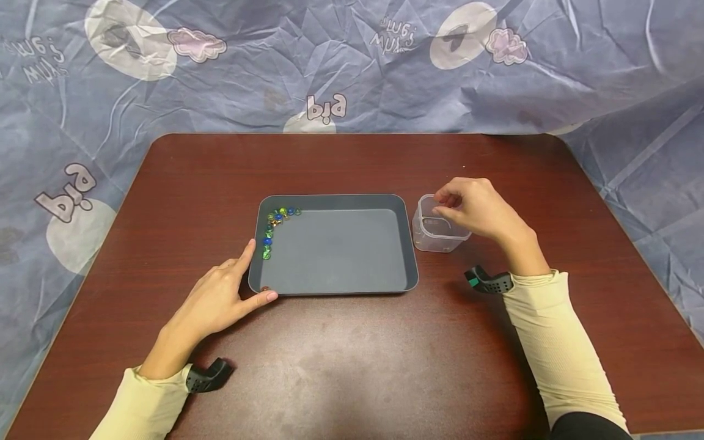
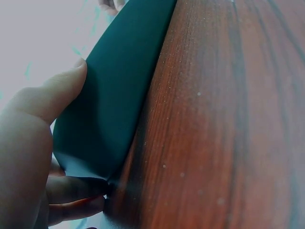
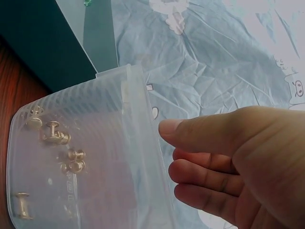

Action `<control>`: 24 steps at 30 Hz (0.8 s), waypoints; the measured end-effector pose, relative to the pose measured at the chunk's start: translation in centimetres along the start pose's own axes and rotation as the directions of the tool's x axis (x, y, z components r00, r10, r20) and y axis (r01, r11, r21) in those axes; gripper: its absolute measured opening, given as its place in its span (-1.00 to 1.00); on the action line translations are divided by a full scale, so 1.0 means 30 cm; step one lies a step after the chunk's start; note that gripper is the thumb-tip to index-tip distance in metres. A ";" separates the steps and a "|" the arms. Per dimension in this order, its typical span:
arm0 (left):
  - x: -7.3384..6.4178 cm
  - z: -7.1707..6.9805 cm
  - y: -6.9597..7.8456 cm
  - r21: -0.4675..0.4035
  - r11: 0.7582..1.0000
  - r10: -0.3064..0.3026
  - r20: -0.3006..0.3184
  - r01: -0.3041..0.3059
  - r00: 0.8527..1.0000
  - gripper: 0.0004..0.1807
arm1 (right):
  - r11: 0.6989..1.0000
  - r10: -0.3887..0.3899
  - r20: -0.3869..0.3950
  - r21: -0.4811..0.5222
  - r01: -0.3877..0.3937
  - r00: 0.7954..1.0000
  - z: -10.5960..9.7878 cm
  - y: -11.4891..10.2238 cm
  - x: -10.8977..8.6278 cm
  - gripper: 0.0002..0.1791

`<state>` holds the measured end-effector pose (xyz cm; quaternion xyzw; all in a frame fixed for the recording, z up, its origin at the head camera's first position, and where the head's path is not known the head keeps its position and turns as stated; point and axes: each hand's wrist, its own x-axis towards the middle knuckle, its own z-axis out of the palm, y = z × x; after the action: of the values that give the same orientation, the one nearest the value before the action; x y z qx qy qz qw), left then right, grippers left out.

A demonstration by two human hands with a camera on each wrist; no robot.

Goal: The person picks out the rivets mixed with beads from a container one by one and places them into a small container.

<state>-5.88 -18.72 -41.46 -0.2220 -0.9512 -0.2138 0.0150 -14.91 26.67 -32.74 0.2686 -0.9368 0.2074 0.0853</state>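
Observation:
My left hand point(image 1: 220, 293) rests at the near left corner of a grey rectangular tray point(image 1: 341, 253), index finger along its left side and thumb at the front rim. Green and blue glass marbles point(image 1: 267, 241) line the tray's far left corner, with a few gold-coloured pieces point(image 1: 276, 222) among them. Over the clear plastic container point(image 1: 437, 243), just right of the tray, hovers my right hand point(image 1: 478, 208). Its fingers are loosely bent, thumb apart from them, and nothing shows between them. Several gold spool-shaped metal pieces point(image 3: 52, 131) lie inside the container in the right wrist view.
Tray and container stand on a dark red-brown wooden table point(image 1: 352, 342). A crumpled blue-grey printed cloth point(image 1: 352, 67) hangs behind the table's far edge. By the tray's near left corner, a small brownish piece point(image 1: 266, 288) lies inside the rim.

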 end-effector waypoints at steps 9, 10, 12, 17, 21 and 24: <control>0.001 -0.001 -0.001 -0.004 1.000 -0.003 0.003 0.003 1.000 0.13 | 1.000 0.001 -0.003 0.001 -0.001 1.000 0.004 -0.004 0.006 -0.86; 0.001 -0.001 -0.001 -0.003 1.000 -0.002 0.003 0.002 1.000 0.13 | 1.000 -0.001 -0.005 -0.001 0.001 1.000 0.004 -0.006 0.007 -0.87; 0.001 0.000 0.000 -0.005 1.000 -0.001 0.001 0.001 1.000 0.13 | 1.000 -0.004 -0.008 -0.002 0.004 1.000 0.006 -0.008 0.010 -0.87; 0.000 0.000 0.001 -0.007 1.000 -0.007 0.006 0.007 1.000 0.13 | 1.000 -0.015 -0.017 -0.001 0.015 1.000 0.004 -0.017 0.018 -0.88; 0.001 -0.003 0.001 -0.004 1.000 -0.011 0.013 0.011 1.000 0.13 | 1.000 -0.023 -0.021 0.007 0.023 0.999 0.003 -0.018 0.025 -0.87; 0.000 -0.004 0.003 -0.004 1.000 -0.012 0.014 0.012 1.000 0.13 | 1.000 -0.022 -0.021 0.016 0.023 1.000 0.004 -0.020 0.029 -0.87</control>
<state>-5.85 -18.71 -41.31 -0.2179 -0.9522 -0.2140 0.0065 -15.33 25.75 -32.42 0.2777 -0.9310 0.2169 0.0949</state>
